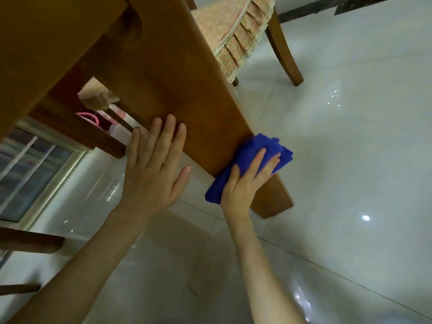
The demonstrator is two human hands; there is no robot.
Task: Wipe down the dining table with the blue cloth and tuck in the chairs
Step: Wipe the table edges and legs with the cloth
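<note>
Above the shiny white floor [339,136], the long wooden table leg [177,90] slants toward the floor; the right hand [247,183] presses the blue cloth [264,148] flat near its foot, and the left hand [154,164] lies spread just beside.

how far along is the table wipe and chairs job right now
Done: cannot tell; the tabletop is out of view. In hand: the right hand presses the blue cloth against the edge of a wide wooden table leg low by the floor, while the left hand lies flat on that leg. Left: the chair with the frilled cushion seems to stand out from the table, probably not yet tucked in.
</note>
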